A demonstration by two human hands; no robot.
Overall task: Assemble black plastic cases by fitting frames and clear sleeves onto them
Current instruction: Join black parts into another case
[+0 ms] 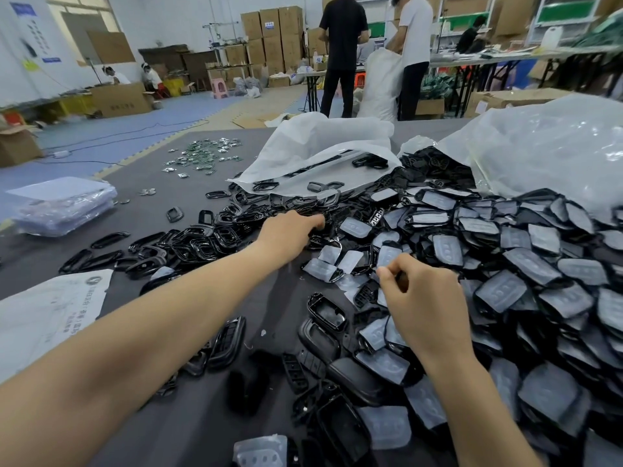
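Nearest the lens, a bare left forearm [101,375] runs diagonally up across the dark grey table [158,183]. Beside it at the left edge lies a white printed bag [50,308], and further back a stack of clear plastic sheets [64,205]. Black frames [199,242] are scattered in a loose heap left of centre. The left hand [290,230] reaches into that heap's far edge, palm down, fingers curled into the black parts; whether it has hold of anything cannot be told. Behind it an open white sack [317,153] spills more frames, and small green-and-silver parts [202,156] lie far back on the table. Black cases [327,311] rest just beside the right wrist. The right hand [421,298] hovers over them, thumb and forefinger pinched together on something small and dark that cannot be made out, the other fingers folded in. To the right rises a large mound of sleeved cases [512,257], each black shell covered by a cloudy clear sleeve, pouring from a big clear plastic bag [553,146].
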